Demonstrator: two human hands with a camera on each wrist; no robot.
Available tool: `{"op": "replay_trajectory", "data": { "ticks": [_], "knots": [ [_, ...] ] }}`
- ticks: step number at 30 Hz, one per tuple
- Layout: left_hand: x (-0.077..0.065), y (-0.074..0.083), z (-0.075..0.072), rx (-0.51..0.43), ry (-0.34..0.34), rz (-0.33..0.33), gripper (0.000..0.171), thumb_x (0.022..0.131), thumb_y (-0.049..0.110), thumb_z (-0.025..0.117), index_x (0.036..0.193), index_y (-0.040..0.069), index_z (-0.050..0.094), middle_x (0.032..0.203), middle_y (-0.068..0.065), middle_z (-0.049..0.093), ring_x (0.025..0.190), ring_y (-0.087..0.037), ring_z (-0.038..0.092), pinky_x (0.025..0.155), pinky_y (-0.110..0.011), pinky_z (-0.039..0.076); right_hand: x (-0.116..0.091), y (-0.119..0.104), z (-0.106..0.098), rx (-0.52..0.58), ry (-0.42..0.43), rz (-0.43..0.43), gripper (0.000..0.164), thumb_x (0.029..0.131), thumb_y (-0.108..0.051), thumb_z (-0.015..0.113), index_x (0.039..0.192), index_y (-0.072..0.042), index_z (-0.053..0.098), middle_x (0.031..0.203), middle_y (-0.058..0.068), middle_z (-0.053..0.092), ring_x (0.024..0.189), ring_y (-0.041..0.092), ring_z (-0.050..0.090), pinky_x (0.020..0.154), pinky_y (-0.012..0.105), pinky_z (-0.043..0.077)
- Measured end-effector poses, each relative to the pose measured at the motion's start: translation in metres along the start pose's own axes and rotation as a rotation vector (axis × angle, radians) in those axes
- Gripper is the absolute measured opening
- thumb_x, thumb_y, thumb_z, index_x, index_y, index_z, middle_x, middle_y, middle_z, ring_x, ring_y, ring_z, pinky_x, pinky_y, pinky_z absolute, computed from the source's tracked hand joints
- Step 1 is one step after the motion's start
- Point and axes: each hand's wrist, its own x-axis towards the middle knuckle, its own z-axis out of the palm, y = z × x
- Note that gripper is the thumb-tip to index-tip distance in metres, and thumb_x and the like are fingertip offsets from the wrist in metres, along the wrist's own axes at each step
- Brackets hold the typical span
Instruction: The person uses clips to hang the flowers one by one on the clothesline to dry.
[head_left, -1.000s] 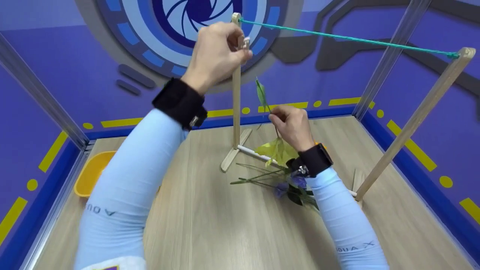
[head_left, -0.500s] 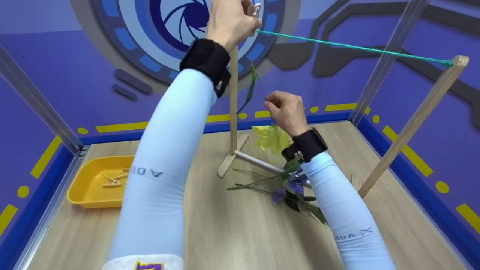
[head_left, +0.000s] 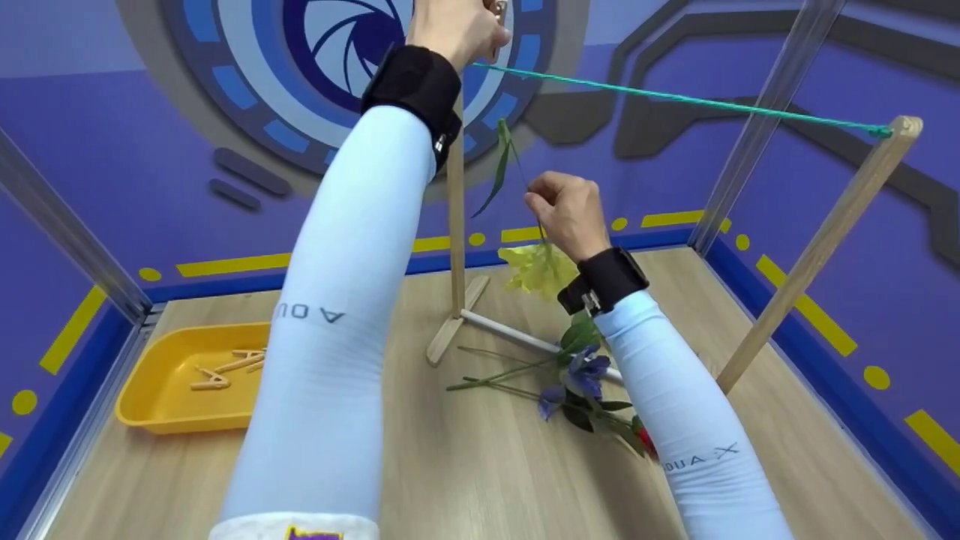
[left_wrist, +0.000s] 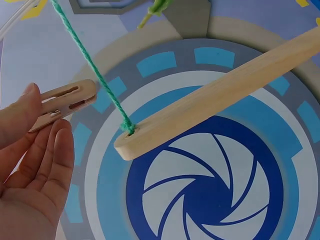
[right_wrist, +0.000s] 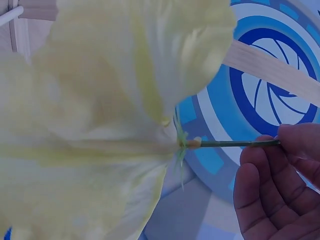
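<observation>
High at the left post, my left hand [head_left: 459,28] pinches a wooden clothespin [left_wrist: 70,97] between thumb and fingers. In the left wrist view the clothespin's tip lies close beside the green string [left_wrist: 92,65], near the knot on the post's end. Lower down, my right hand [head_left: 574,214] pinches the stem of a yellow artificial flower [head_left: 541,268]. The bloom hangs downward, while the stem's leaf end [head_left: 502,150] points up below the string. Seen from the right wrist, thumb and fingers hold the green stem [right_wrist: 235,143] behind the large pale petals [right_wrist: 100,100].
The string runs between the left wooden post [head_left: 456,202] and the right wooden post [head_left: 821,251], joined below by a white rod [head_left: 510,330]. Purple flowers [head_left: 585,375] with a red bloom lie by the rod. At left a yellow tray [head_left: 165,405] holds several clothespins [head_left: 211,380].
My left hand has risen with the clothespin to the string's left end. My right hand has lifted the yellow flower slightly, and its leaf now hangs to the left.
</observation>
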Motion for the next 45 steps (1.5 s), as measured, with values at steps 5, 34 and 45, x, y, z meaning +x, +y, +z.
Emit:
{"op": "replay_trajectory", "data": {
  "ticks": [5,34,45],
  "knots": [
    [0.002,-0.005,0.001,0.032,0.011,-0.002,0.022,0.107,0.023,0.057,0.126,0.015,0.066,0.138,-0.004,0.058,0.12,-0.015,0.051,0.103,-0.019,0.042,0.009,-0.003,-0.001,-0.028,0.015,0.012,0.012,0.097,-0.005,0.069,0.098,0.004,0.077,0.091,0.021,0.075,0.079,0.034,0.068,0.074,0.041,0.052],
    [0.01,-0.012,0.001,-0.166,-0.05,0.013,0.028,0.107,0.013,0.053,0.135,0.013,0.054,0.11,0.005,0.042,0.094,-0.006,0.038,0.086,-0.018,0.035,0.039,-0.022,-0.015,-0.194,0.031,0.062,0.015,0.098,-0.008,0.069,0.1,0.003,0.078,0.099,0.019,0.076,0.09,0.033,0.071,0.082,0.044,0.056],
    [0.004,-0.014,0.001,-0.217,-0.051,-0.004,0.021,0.104,0.002,0.053,0.112,0.014,0.068,0.107,0.005,0.055,0.097,-0.007,0.046,0.086,-0.02,0.043,0.049,-0.029,-0.018,-0.293,0.037,0.047,0.014,0.098,-0.006,0.067,0.099,0.002,0.078,0.098,0.02,0.076,0.092,0.035,0.07,0.085,0.047,0.056]
  ]
}}
